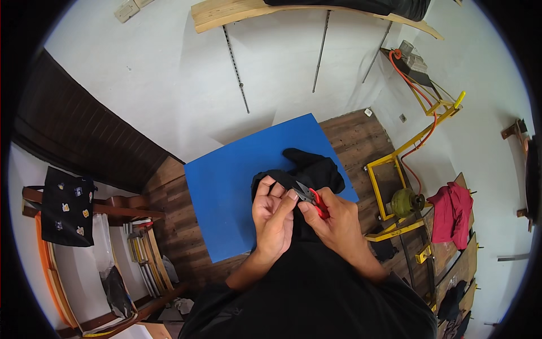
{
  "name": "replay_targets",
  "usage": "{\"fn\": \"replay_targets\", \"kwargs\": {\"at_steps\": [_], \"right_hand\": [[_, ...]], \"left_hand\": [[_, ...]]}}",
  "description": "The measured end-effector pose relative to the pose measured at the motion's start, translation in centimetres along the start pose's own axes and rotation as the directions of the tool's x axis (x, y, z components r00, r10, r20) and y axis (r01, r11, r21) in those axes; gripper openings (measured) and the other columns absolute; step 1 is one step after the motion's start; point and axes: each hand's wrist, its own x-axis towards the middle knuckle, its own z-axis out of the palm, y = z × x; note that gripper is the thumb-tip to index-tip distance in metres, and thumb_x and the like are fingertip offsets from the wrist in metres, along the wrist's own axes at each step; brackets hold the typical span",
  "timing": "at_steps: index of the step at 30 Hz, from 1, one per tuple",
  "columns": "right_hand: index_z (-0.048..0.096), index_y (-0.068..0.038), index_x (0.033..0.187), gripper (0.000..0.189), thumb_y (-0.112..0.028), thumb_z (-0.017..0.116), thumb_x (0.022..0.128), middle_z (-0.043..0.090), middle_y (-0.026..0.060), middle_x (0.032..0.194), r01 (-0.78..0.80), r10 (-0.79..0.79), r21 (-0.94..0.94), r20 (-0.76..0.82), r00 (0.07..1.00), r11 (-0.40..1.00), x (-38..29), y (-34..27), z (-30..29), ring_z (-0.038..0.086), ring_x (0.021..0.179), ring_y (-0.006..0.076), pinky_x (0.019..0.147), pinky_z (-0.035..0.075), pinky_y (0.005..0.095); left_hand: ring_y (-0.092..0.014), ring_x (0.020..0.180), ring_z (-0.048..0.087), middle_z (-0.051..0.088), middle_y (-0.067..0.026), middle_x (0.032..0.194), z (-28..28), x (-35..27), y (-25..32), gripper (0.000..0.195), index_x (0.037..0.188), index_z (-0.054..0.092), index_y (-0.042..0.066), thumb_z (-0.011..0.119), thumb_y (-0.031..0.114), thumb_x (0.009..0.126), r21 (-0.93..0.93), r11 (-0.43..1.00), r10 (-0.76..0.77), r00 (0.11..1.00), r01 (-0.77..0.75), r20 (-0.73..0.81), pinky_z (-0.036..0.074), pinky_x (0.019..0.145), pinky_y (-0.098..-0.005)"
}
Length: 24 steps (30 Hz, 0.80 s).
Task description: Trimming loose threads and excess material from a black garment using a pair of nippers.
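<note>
My left hand holds an edge of a black garment between thumb and fingers, lifted over the blue tabletop. In my right hand is a pair of small thread snips with red handles and dark metal blades. The blades point up and left, right beside my left thumb, close against the black fabric. Whether they touch a thread is too small to tell. Part of the garment lies bunched on the right side of the tabletop, and some hangs toward my body.
A yellow metal frame with an orange hose and a green gas cylinder stands at right. Beyond it, a red cloth lies on a wooden board. Shelving at left carries a black patterned bag. A wooden shelf spans the wall ahead.
</note>
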Motion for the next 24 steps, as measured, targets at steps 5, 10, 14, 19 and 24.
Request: {"fn": "replay_targets", "kwargs": {"at_steps": [5,10,14,19,24], "right_hand": [[0.054,-0.001,0.083,0.028,-0.024,0.07,0.085,0.056,0.0158,0.061,-0.002,0.002,0.015,0.026,1.0,1.0,-0.2,-0.3,0.5,0.059,0.051,0.0307,0.044,0.043,0.0348],[0.054,-0.001,0.083,0.027,-0.023,0.07,0.085,0.056,0.0154,0.062,0.02,-0.02,0.022,-0.001,1.0,1.0,-0.6,-0.6,1.3,0.058,0.05,0.0304,0.044,0.043,0.0346],[0.054,-0.001,0.082,0.027,-0.023,0.07,0.085,0.056,0.0146,0.063,0.029,-0.029,-0.009,0.03,0.999,1.0,-0.8,-0.8,1.6,0.058,0.051,0.03,0.044,0.043,0.0347],[0.055,-0.002,0.082,0.031,-0.026,0.074,0.082,0.058,0.0132,0.065,0.096,-0.093,-0.044,0.057,0.994,0.994,-1.0,-1.0,1.8,0.06,0.053,0.0287,0.045,0.045,0.0342],[0.058,-0.002,0.09,0.036,-0.028,0.078,0.077,0.064,0.0139,0.073,0.018,-0.018,-0.047,0.018,1.0,0.999,-1.3,-3.0,1.5,0.065,0.06,0.0282,0.05,0.049,0.0331]], "left_hand": [[-0.014,0.1,0.057,0.058,-0.0101,0.11,0.0,-0.3,0.5,0.039,0.124,0.042,0.002,0.054,-0.009,0.088,0.0,1.0,0.006,1.0,-0.006,-0.01,0.046,0.088,-0.0271],[-0.015,0.099,0.057,0.058,-0.0097,0.11,-0.6,-0.6,1.3,0.037,0.122,0.043,0.002,0.055,-0.006,0.089,-0.015,0.999,-0.048,0.998,0.048,-0.027,0.045,0.087,-0.0268],[-0.013,0.095,0.058,0.06,-0.007,0.105,-1.6,-1.0,2.6,0.031,0.119,0.046,0.004,0.057,0.0,0.09,-0.202,0.928,-0.329,0.942,0.312,-0.057,0.046,0.086,-0.0254],[-0.011,0.088,0.06,0.063,-0.002,0.095,-2.6,-1.5,3.2,0.01,0.102,0.056,0.006,0.059,0.01,0.093,-0.168,0.876,-0.456,0.89,0.451,0.009,0.047,0.083,-0.0246],[-0.007,0.078,0.056,0.06,0.0013,0.084,-3.9,-1.9,3.4,0.003,0.092,0.057,0.01,0.058,0.012,0.094,-0.274,0.892,-0.384,0.922,0.359,-0.041,0.046,0.073,-0.0219]]}}
